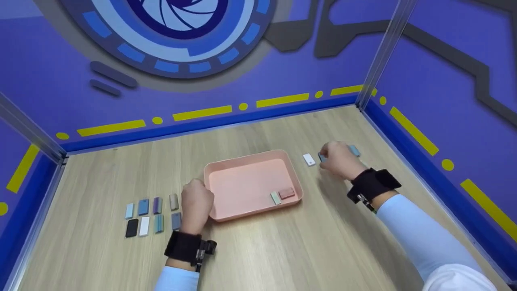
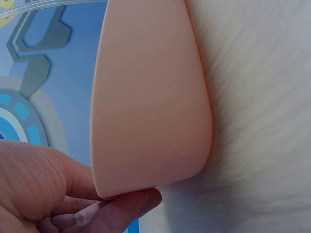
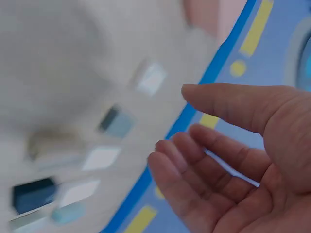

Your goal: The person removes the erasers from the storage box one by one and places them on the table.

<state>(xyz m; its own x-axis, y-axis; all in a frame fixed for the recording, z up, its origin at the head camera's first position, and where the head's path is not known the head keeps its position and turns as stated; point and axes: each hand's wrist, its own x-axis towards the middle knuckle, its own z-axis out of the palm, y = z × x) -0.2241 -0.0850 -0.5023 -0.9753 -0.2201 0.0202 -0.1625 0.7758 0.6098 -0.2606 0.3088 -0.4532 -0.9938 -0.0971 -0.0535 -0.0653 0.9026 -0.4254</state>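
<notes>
My left hand (image 1: 196, 202) pinches the left wall of a shallow pink tray (image 1: 246, 214); the left wrist view shows thumb and fingers at the tray's edge (image 2: 150, 107). In the tray's near right corner lie a pale green block (image 1: 275, 197) and a dusty red block (image 1: 286, 193). Right of the tray, my right hand (image 1: 340, 159) hovers over several small blocks, partly hiding them. Its thumb and loosely bent fingers stand apart with nothing between them in the right wrist view. A white block (image 1: 309, 159) lies just left of it, a teal block (image 1: 354, 150) beyond it.
Left of the tray, two rows of small blocks include a black one (image 1: 131, 228), a white one (image 1: 144, 226) and a blue one (image 1: 143, 207). Purple-blue panels (image 1: 202, 101) wall the wooden table (image 1: 258, 250) at the back and sides.
</notes>
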